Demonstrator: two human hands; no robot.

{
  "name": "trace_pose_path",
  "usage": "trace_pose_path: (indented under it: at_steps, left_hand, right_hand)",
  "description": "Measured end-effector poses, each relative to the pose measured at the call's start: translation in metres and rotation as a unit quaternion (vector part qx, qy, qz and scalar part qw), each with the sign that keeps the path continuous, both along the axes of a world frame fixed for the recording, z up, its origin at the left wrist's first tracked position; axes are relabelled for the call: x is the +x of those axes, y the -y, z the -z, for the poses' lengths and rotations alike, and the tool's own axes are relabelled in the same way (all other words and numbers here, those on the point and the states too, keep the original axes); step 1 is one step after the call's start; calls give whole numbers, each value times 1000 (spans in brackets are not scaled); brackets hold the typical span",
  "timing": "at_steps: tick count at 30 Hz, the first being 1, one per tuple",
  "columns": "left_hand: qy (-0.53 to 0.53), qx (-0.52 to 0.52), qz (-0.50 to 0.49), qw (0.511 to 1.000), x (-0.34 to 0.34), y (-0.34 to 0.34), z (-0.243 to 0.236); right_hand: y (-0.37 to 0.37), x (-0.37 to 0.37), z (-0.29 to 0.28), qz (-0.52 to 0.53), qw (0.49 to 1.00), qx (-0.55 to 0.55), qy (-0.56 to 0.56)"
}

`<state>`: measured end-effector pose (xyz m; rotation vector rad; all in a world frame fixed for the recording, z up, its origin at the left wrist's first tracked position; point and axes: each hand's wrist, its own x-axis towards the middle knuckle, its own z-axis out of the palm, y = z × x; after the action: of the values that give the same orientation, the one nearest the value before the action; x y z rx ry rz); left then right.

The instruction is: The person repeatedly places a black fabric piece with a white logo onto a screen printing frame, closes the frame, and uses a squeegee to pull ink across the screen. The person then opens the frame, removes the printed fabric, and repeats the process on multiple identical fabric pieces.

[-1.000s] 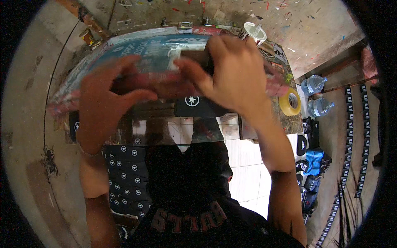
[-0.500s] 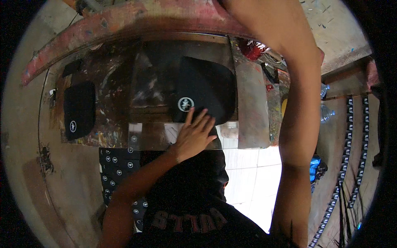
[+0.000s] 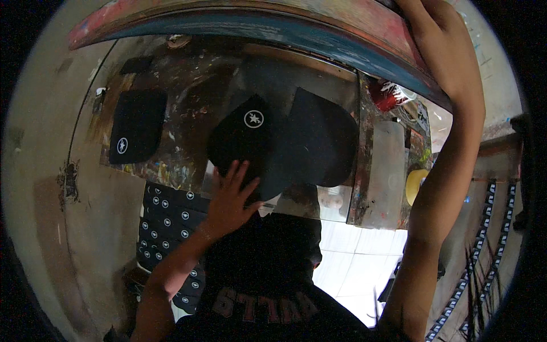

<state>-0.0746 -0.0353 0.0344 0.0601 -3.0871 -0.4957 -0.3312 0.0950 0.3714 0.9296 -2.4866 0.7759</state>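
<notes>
My left hand (image 3: 231, 202), fingers spread, rests on a black flat piece (image 3: 239, 139) with a white circled star, near the worktable's (image 3: 185, 80) front edge. A second black piece (image 3: 322, 137) lies just right of it on a glossy board. My right hand (image 3: 433, 25), partly cut off at the top right, grips the raised screen frame (image 3: 250, 20), which has pink edges and a blue face; its fingertips are mostly hidden. Another black piece with a logo (image 3: 137, 125) lies at the table's left.
A red can (image 3: 384, 94) and yellow tape roll (image 3: 416, 188) sit at the table's right. A translucent strip (image 3: 384, 171) lies on that side. Black printed pieces (image 3: 168, 228) are stacked below the table at left; two long rows of small dark pieces (image 3: 484, 222) run along the right.
The frame, down on the table a second ago, is raised. The black piece under my left hand has shifted left toward me, and a second piece shows beside it.
</notes>
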Motion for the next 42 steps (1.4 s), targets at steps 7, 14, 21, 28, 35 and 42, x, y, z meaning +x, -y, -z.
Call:
trace_pose_path:
  at_steps: [7,14,21,28,35,42]
  left_hand:
    - [-245,204,-407,856,96,15,35]
    - [-47,501,-563,655,107,-14,52]
    - [21,130,-569,811,300,1,113]
    - [203,53,-544,812,394,35,284]
    - [162,198,-693,674,324,156,374]
    - [140,315,-758,554,254,201,395]
  right_hand:
    - [-12,-38,4,-36,999,15,8]
    - [-55,-107,-1,-84,956,192,-206]
    - [-86,-181,-4,-93,926,262,-254]
    - [-100,-185,-17,-67,936,284,-198]
    - [-116,-193,-21,-37,913,345,-213]
    - [-127,-204,-32,19,903,363,-228]
